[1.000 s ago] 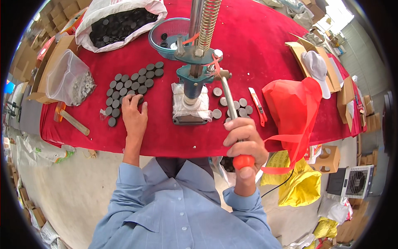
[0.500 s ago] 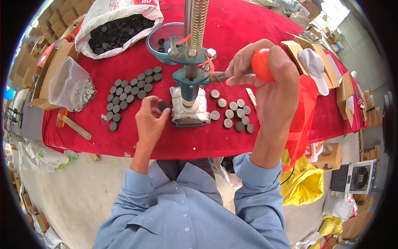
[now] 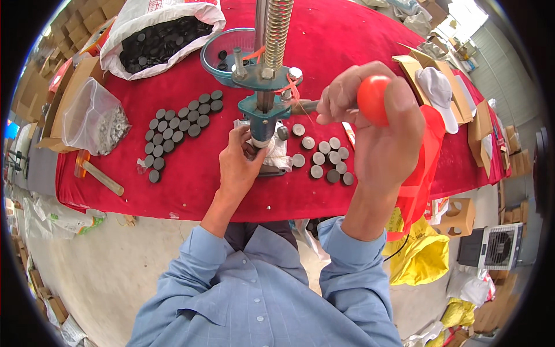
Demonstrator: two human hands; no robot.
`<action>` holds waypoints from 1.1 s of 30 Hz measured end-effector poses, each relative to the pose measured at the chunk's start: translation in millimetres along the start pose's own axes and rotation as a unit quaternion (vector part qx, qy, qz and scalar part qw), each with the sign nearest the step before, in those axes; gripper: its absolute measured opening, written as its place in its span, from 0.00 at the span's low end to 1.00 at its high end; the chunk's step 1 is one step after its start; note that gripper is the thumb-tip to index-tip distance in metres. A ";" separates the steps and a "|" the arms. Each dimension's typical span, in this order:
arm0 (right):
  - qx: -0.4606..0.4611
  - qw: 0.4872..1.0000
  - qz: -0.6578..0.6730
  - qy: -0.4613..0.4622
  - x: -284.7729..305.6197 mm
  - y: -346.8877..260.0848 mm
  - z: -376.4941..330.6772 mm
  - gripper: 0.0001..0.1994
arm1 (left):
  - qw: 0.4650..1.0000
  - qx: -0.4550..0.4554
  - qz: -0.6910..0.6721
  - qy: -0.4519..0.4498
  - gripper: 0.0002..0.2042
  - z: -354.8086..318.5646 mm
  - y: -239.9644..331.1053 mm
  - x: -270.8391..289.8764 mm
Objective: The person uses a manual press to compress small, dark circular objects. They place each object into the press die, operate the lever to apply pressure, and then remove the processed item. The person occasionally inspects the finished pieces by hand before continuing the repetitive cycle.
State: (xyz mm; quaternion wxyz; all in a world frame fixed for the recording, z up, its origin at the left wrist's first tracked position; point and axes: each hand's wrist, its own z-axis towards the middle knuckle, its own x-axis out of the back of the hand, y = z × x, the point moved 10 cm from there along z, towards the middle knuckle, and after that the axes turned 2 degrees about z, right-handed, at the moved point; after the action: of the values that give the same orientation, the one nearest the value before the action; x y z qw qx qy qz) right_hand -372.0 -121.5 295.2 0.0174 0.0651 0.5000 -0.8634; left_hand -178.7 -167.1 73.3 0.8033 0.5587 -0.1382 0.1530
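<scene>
A green hand press point(image 3: 261, 110) with a tall spring column stands before me. My right hand point(image 3: 388, 124) is wrapped round the red ball knob point(image 3: 373, 100) on its lever. Under the ram, on a white wrapped pad point(image 3: 278, 153), my left hand point(image 3: 240, 162) pinches a black round cap, mostly hidden by the fingers. Just right of the ram, a dark disc point(image 3: 282, 133) stands tilted on edge. Rows of black caps point(image 3: 177, 123) lie to the left of the press. Right of it are several caps with pale grey faces point(image 3: 318, 158).
A white sack of black caps point(image 3: 165, 46) and a blue basin point(image 3: 211, 66) lie behind. At left are a clear bag of small metal parts point(image 3: 110, 130) and a hammer point(image 3: 101, 176). A red bag point(image 3: 425, 156), a cap-style hat point(image 3: 436, 95) and cardboard boxes are at right.
My left hand has moved right with the black cap, from beside the pad to under the ram. A disc now shows right of the ram. My right hand has come slightly down with the knob.
</scene>
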 end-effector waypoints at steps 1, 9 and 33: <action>0.023 1.000 -0.005 -0.005 -0.9 -2.8 -3.6 0.27 | 1.000 -0.020 0.001 0.009 0.30 -0.6 3.8 2.7; 0.207 0.978 -0.010 -0.019 -5.0 36.1 -134.6 0.26 | 0.953 -0.094 0.282 0.063 0.16 16.1 -37.2 73.8; 0.026 0.999 0.020 -0.019 -0.9 -1.7 -18.0 0.24 | 0.998 -0.051 0.039 0.019 0.32 3.5 9.1 1.7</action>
State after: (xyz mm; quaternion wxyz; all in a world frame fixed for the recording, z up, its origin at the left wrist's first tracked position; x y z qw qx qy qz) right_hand -369.5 -105.1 287.9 0.0424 0.0589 0.4751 -0.8769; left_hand -180.9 -167.2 83.0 0.8265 0.5084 -0.1523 0.1875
